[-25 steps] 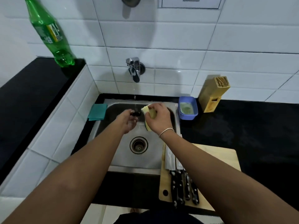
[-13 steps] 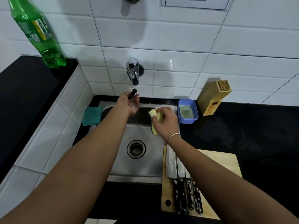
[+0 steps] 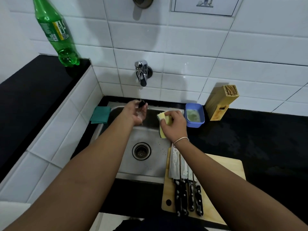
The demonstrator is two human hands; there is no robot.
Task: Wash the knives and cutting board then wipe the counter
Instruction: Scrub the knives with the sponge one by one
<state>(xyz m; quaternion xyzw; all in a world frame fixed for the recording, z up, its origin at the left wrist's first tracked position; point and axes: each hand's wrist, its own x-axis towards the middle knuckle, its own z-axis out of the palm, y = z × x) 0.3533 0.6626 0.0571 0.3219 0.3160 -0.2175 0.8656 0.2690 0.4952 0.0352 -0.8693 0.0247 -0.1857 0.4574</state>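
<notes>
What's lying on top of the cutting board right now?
Four black-handled knives lie side by side on the cutting board's left part, soapy, blades pointing toward the sink. The right forearm crosses above the board and hides part of its surface.

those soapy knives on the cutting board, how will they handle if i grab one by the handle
Probably slippery: suds dot the black handles and blades of the knives. Likely stiff, being metal blades. They lie side by side on the cutting board, so lifting one may nudge its neighbour. Grip firmly.
</notes>
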